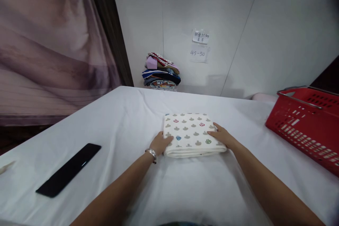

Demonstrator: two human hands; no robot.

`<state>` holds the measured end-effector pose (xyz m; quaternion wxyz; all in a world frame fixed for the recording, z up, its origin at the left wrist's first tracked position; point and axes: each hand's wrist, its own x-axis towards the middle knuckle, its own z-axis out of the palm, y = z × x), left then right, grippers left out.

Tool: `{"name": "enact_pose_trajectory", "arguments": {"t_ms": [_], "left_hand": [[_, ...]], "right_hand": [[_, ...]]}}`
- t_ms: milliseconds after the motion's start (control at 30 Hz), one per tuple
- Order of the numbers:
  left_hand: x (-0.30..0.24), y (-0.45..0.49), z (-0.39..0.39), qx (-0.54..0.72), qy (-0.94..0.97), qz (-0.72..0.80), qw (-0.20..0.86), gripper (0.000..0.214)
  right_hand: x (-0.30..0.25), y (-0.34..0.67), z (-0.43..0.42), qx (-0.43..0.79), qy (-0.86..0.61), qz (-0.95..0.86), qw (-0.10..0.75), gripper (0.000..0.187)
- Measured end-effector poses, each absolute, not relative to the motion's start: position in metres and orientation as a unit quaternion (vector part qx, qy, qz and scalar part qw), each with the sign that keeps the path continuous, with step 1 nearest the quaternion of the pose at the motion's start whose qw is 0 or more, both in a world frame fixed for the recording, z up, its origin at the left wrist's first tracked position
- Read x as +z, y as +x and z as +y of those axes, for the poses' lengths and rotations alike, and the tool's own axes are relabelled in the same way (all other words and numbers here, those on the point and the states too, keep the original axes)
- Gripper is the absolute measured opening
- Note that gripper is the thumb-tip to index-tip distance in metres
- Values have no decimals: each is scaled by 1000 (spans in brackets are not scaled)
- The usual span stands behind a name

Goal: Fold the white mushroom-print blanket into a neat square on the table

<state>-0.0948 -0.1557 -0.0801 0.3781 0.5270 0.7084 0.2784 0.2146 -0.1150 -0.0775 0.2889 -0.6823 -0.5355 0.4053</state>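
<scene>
A white folded cloth (191,130) with a pattern of small mushrooms, mostly grey with a few red, blue and green, lies in the middle of the white-covered table. My left hand (160,142), with a silvery bracelet at the wrist, grips its left edge, thumb on top and the other fingers mostly hidden. At the right edge, my right hand (221,135) holds the cloth the same way, its thumb over the top face. The cloth's several layers show along the near edge, which is rounded by the fold.
A red plastic basket (307,123) with a metal handle stands at the right. To the left lies a flat black object (70,169). Beyond the table's far edge is a stack of folded fabrics (161,72). Handwritten paper signs (200,46) hang on the wall; a draped curtain (50,42) is at left.
</scene>
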Motion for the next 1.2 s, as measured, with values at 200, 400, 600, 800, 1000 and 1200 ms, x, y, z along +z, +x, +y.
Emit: {"name": "enact_pose_trajectory", "arguments": {"t_ms": [200,400,600,800,1000,1200], "left_hand": [[-71,-97,-162,268,530,730,338,53],[-65,-90,-166,363,354,621,597,45],[-39,-91,-154,419,341,490,684,41],[-15,-95,-90,446,441,481,613,48],[-54,-92,-46,310,483,693,437,43],[-75,-95,-54,237,584,737,243,58]], "right_hand": [[-77,211,-135,507,-611,-476,379,91],[-78,209,-141,573,-569,-394,440,89],[-68,208,-130,548,-530,-412,499,83],[-39,208,-89,441,-509,-460,578,81],[-83,216,-52,372,-652,-471,463,81],[-110,223,-63,306,-668,-501,456,68]]}}
